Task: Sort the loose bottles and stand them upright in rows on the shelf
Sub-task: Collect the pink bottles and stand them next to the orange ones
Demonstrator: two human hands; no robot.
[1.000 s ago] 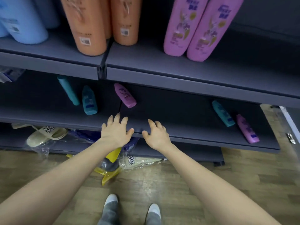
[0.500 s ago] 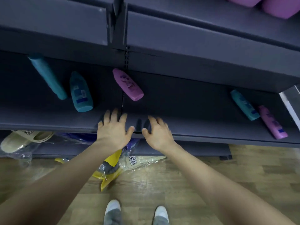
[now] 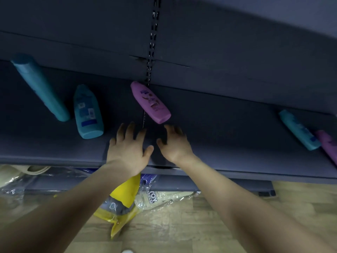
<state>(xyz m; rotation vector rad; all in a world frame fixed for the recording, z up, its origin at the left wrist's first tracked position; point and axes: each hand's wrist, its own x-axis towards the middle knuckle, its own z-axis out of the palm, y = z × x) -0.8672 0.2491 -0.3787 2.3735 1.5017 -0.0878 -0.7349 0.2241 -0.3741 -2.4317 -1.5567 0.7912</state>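
Several bottles lie on their sides on the dark shelf (image 3: 54,148). A purple bottle (image 3: 150,102) lies at the middle, just beyond my fingertips. To the left lie a squat teal bottle (image 3: 87,112) and a long teal tube (image 3: 39,86). At the far right lie another teal bottle (image 3: 299,130) and a purple bottle (image 3: 328,145), partly cut off by the frame edge. My left hand (image 3: 128,148) and my right hand (image 3: 174,143) hover over the shelf's front part, fingers spread, holding nothing.
The shelf above overhangs the bottles. A slotted upright (image 3: 152,42) runs down the back panel. Below the shelf, on the wooden floor (image 3: 182,225), lie plastic-wrapped slippers (image 3: 23,169) and a yellow package (image 3: 124,199).
The view has dropped and moved closer to the lower shelf, so the upper shelf's bottles are out of sight. Both hands have reached further in over the shelf toward the purple bottle.
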